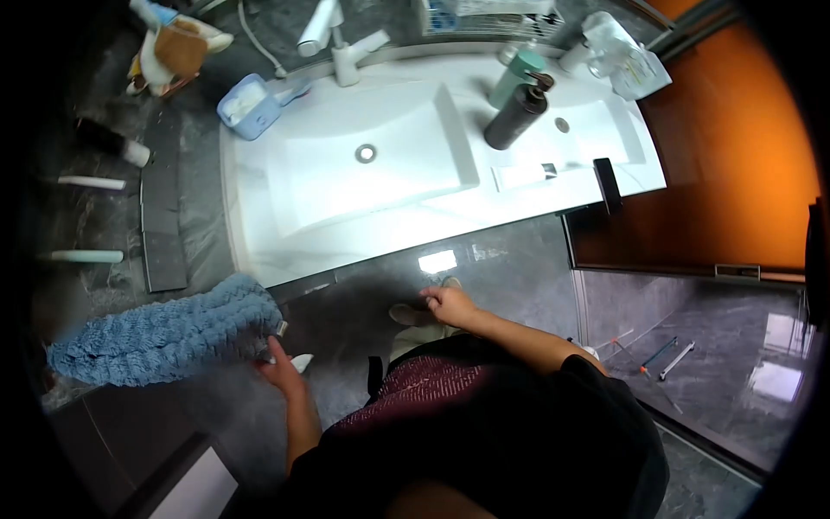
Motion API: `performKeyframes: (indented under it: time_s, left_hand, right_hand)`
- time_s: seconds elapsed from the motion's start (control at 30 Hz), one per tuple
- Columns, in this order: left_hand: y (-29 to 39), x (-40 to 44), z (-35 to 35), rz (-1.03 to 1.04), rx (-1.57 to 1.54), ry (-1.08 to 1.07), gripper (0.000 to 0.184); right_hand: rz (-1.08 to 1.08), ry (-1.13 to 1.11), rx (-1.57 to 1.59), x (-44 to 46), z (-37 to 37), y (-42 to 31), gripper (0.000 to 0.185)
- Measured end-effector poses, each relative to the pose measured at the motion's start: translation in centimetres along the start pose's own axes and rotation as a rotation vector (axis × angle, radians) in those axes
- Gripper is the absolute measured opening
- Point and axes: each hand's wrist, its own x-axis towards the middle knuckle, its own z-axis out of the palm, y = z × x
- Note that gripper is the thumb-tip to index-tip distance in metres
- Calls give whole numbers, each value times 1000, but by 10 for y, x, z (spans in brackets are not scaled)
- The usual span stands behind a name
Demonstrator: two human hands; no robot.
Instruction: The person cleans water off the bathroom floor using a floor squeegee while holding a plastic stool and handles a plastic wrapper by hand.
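One fluffy blue towel (169,333) stretches across the near left, its left end fading into the dark border; what holds it up is hard to make out. Beyond it, two pale slim objects (91,182) stand out from the far left wall, too blurred to identify. Farther right, a pale blue tub (259,119) sits at the counter's far left corner, its white contents indistinct. The left hand (278,372) is at the towel's right end, one digit raised close to a small tag (282,329); the other fingers are partly hidden, so I cannot tell how far it is open or whether it grips the cloth. A white faucet (346,65), its top cut off, rises behind the wide basin (367,186). The right hand (451,306) looks loosely curled near the person's waist, covering part of the feet; its angle leaves its closure, and any hold, unclear. Farther right, a dark pump bottle (516,115) partly covers a green bottle (505,86), and a black phone-like object (608,186) juts over the counter's near edge.
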Motion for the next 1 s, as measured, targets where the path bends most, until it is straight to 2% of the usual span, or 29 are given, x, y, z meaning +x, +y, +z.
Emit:
performKeyframes:
  time_s: [0.03, 0.1, 0.13, 0.17, 0.2, 0.27, 0.3, 0.37, 0.43, 0.47, 0.5, 0.53, 0.57, 0.6, 0.63, 0.73, 0.77, 0.87, 0.93, 1.0]
  left_hand:
    - [-19, -3, 11, -96, -63, -86, 47]
    - [-85, 1, 19, -641, -192, -278, 43]
    - [-54, -27, 34, -908, -302, -429, 35]
    - [-67, -34, 48, -1098, -448, -458, 33]
    - [-62, -49, 58, -1009, -520, -571, 37]
    - [-40, -78, 85, -775, -511, -561, 46]
    - [-24, -95, 98, -682, -512, -610, 47]
    - [8, -125, 125, -637, -482, -703, 45]
    - [20, -156, 149, -602, -498, -911, 44]
    - [30, -177, 158, -557, -433, -975, 37]
    - [39, -198, 166, -536, -384, -1025, 38]
    - [43, -216, 174, -516, -336, -1079, 39]
    - [40, -231, 182, -512, -334, -1073, 39]
    - [35, -244, 191, -354, -244, -1130, 40]
    - [34, -256, 199, -197, -150, -1185, 40]
    - [32, -287, 221, -110, -55, -1149, 40]
    - [21, -296, 231, -282, -142, -1136, 35]
    - [41, -339, 246, -529, -302, -1199, 31]
    - [36, -353, 259, -510, -265, -1253, 31]
    - [29, -360, 272, -437, -278, -1267, 30]
  right_hand:
    - [46, 32, -1, -3, -8, 3, 25]
    - [78, 60, 4, -5, -20, 6, 25]
    - [64, 107, 0, -3, -28, 6, 25]
    - [45, 148, -3, -2, -35, 5, 25]
    - [21, 137, 4, -4, -44, -1, 25]
    - [44, 150, 97, -9, -60, -10, 27]
    - [-67, 198, 147, -12, -62, -6, 30]
    - [-168, 206, 203, -20, -64, 1, 31]
    - [-253, 219, 279, -39, -67, 10, 33]
    - [-207, 159, 447, -50, -72, 16, 32]
    - [-160, 100, 611, -60, -78, 23, 31]
    - [-166, 93, 619, -70, -84, 34, 31]
    - [-85, 112, 738, -81, -92, 47, 27]
    - [-3, 133, 853, -91, -101, 60, 22]
    - [-11, 222, 978, -99, -110, 73, 19]
    - [74, 427, 1176, -128, -142, 105, 17]
    - [58, 409, 1268, -142, -154, 110, 18]
    - [22, 400, 1445, -169, -179, 128, 17]
    - [-8, 391, 1537, -182, -184, 142, 16]
    - [5, 548, 1403, -186, -180, 158, 15]
